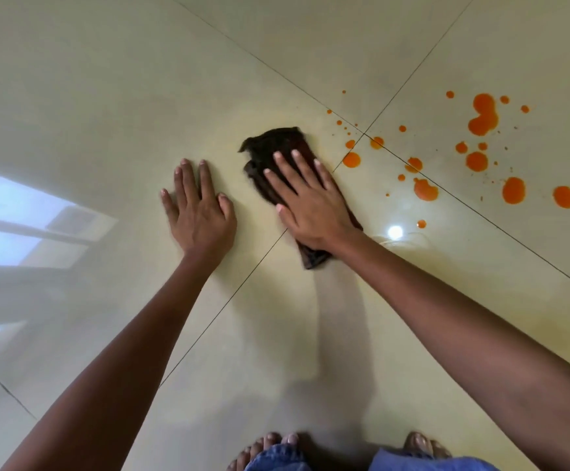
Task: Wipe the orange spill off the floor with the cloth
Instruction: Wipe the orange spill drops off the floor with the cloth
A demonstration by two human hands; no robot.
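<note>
Bare toes at the near edge, weight thrown forward onto both arms. The left hand lies flat on the floor, fingers straight, holding nothing. Just beside it the right hand presses the dark cloth down, fingers spread and straight, not curled round it. The cloth pokes out past the fingertips. The orange spill lies right of those fingers and beyond, its nearest drop just off the little finger. Risks, to my eye: ungripped, the cloth could slip from under the palm; a fast sweep may smear orange wider; wet glossy tile could turn slick under the bracing hand.
</note>
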